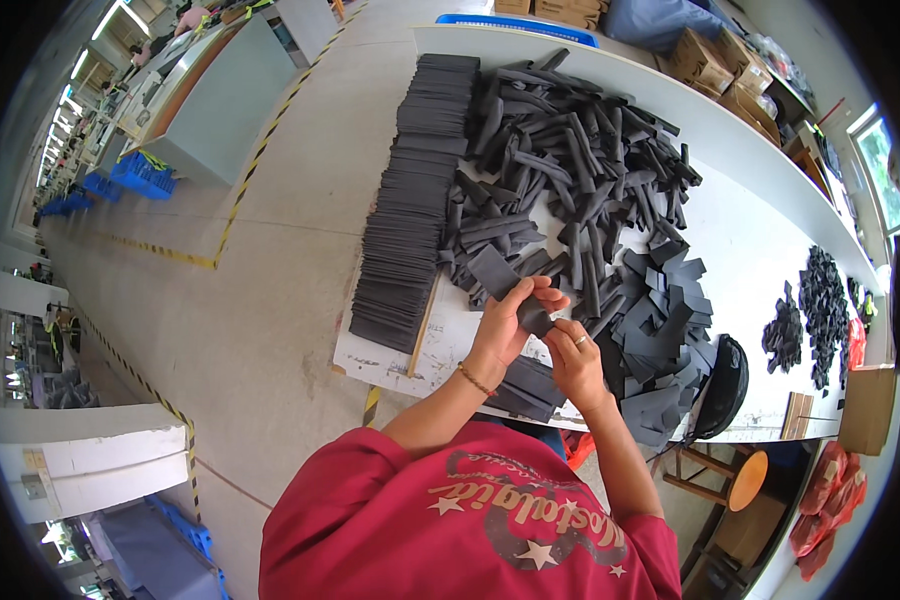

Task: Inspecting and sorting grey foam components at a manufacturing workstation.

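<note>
Dark-grey strip (492,270) sits gripped in my left hand (510,322); my right hand (576,360) pinches its near end above flat pieces (528,386).

Crimson short-sleeved shirt (370,530), tan lettering (530,508), pale stars (538,556); brownish beaded bracelet (475,380), left wrist (486,364); ring (580,340), right hand (574,362)

The scene is bright and evenly lit, with daylight glaring pale through the window (878,172) at far right and white tube lights (105,21) glowing at upper left. Shadows on the pale floor (300,250) are soft. The heaped dark strips (580,140) swallow detail. Fisheye distortion bows the counter (750,220); the rim smears, and the corners fall to black.
</note>
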### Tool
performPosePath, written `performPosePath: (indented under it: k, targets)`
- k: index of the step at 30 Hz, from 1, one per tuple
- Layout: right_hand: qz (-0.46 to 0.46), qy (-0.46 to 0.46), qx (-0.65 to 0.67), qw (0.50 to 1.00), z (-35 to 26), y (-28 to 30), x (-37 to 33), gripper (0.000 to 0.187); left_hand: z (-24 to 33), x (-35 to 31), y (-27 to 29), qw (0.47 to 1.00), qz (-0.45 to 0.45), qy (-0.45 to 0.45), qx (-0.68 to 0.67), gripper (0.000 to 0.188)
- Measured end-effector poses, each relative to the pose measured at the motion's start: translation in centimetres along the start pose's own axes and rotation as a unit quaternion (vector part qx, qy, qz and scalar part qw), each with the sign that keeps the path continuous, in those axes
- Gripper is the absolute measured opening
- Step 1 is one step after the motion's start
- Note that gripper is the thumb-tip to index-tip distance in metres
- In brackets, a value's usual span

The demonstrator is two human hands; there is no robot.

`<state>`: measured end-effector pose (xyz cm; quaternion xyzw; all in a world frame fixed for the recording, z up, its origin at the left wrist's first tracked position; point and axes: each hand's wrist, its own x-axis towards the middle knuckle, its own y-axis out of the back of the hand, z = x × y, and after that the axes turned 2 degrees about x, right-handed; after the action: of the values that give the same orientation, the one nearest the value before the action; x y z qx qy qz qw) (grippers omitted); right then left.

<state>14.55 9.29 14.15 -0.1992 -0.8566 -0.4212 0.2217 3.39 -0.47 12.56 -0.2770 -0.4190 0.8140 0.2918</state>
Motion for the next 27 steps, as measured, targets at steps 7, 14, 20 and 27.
performPosePath:
  k: [7,14,20,27]
  targets:
    - [-0.007,-0.002,0.004,1.000,0.0,-0.1,0.4,0.021,-0.1,0.1,0.4,1.000,0.004,-0.012,-0.009,0.026]
    - [-0.010,-0.004,0.004,1.000,0.1,-0.2,0.5,0.021,-0.3,0.1,0.2,1.000,0.014,-0.020,-0.013,0.025]
    - [-0.016,-0.008,0.005,1.000,0.3,-0.2,0.6,0.021,-0.7,0.4,0.5,0.999,0.012,-0.027,-0.017,0.028]
    - [0.029,-0.091,0.001,0.995,-0.4,-0.5,0.8,0.016,0.0,1.1,0.3,0.999,0.010,-0.046,-0.017,0.038]
